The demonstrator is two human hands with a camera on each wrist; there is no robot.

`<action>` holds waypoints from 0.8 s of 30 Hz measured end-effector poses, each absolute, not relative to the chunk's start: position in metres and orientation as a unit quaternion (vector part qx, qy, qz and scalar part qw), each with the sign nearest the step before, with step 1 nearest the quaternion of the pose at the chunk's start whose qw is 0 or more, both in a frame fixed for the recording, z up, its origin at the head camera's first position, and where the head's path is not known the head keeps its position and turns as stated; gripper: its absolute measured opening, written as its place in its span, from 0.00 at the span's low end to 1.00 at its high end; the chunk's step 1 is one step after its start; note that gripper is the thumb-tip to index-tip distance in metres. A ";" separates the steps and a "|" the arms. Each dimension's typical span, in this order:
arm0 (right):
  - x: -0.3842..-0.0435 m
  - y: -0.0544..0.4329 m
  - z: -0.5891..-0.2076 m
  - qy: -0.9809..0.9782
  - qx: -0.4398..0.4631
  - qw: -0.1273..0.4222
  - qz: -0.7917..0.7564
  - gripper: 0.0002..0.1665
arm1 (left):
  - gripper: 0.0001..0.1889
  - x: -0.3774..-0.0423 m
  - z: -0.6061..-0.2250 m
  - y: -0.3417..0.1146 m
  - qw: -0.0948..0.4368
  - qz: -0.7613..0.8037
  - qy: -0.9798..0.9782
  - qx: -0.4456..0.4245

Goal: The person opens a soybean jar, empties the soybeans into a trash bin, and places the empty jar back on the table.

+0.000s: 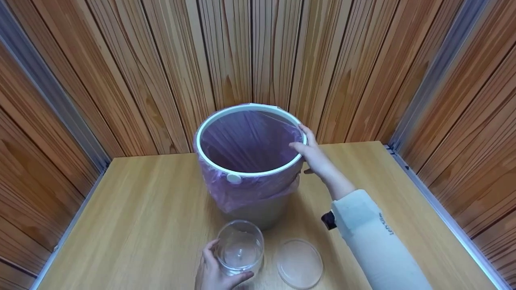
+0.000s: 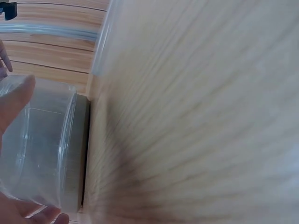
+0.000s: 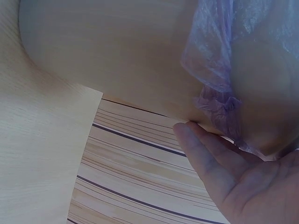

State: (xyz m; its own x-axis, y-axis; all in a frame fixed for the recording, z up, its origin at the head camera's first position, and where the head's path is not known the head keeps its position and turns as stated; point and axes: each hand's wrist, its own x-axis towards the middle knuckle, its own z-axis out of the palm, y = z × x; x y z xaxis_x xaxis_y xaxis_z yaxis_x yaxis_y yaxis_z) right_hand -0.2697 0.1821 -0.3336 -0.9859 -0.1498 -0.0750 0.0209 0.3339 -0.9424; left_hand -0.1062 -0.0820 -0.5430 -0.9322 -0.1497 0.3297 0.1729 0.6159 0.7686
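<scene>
A trash bin (image 1: 258, 213) stands upright near the back wall, lined with a thin purple bag (image 1: 250, 141) that a white ring (image 1: 252, 174) holds at the mouth. On the bin's right side my right hand (image 1: 314, 153) grips the rim, thumb over the ring and fingers down the outside. In the right wrist view those fingers (image 3: 201, 154) lie against the bin's side below the bunched bag edge. My left hand (image 1: 217, 270) holds a clear round plastic container (image 1: 240, 249) in front of the bin, thumb and fingers spread around its wall. The container has no lid on it.
A clear round lid (image 1: 300, 264) lies flat on the wooden table (image 1: 141, 217), right of the container. Wood-plank walls (image 1: 274, 52) enclose the back and sides, with metal strips (image 1: 447, 217) along the table's side edges.
</scene>
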 end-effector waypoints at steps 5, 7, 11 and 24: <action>-0.271 0.183 -0.335 0.811 -0.048 0.075 -0.578 0.48 | 0.61 -0.109 -0.545 -0.078 0.172 -0.440 -0.881 0.005; -0.272 0.183 -0.335 0.811 -0.046 0.076 -0.578 0.48 | 0.61 -0.110 -0.546 -0.077 0.171 -0.444 -0.880 0.004; -0.272 0.183 -0.334 0.813 -0.041 0.077 -0.575 0.47 | 0.60 -0.111 -0.547 -0.075 0.173 -0.450 -0.876 -0.007; -0.271 0.184 -0.336 0.812 -0.042 0.076 -0.577 0.47 | 0.59 -0.107 -0.552 -0.075 0.139 -0.446 -0.884 -0.010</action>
